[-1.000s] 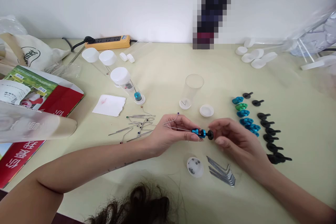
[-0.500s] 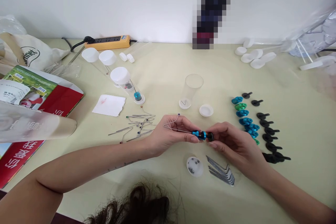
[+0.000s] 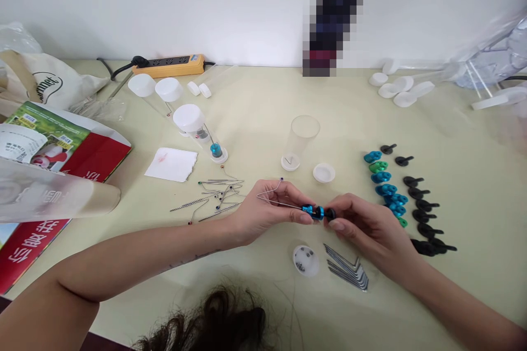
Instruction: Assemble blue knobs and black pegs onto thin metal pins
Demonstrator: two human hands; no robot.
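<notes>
My left hand (image 3: 274, 211) pinches a blue metal part (image 3: 307, 209) fitted on a bent wire (image 3: 267, 197) that loops up over the hand. Against its right end, my right hand (image 3: 364, 225) grips a black knob (image 3: 330, 214) between thumb and fingers. Just below the hands are a small white cap with tiny screws (image 3: 306, 260) and several hex keys (image 3: 348, 269). Several loose wires (image 3: 218, 194) lie left of my left hand. To the right, blue and green metal parts (image 3: 381, 177) stand in a column beside black parts with stems (image 3: 411, 181).
Behind the hands stand an open clear tube (image 3: 304, 140) and a white cap (image 3: 324, 173). Lidded tubes (image 3: 189, 118), a paper scrap (image 3: 172, 164) and a yellow power strip (image 3: 168, 66) are farther left. A red box (image 3: 107, 148) lies at the left edge; white lids (image 3: 404, 98) lie back right.
The thumb and fingers of my right hand have shifted slightly at the black knob. My left hand and the blue part have hardly moved.
</notes>
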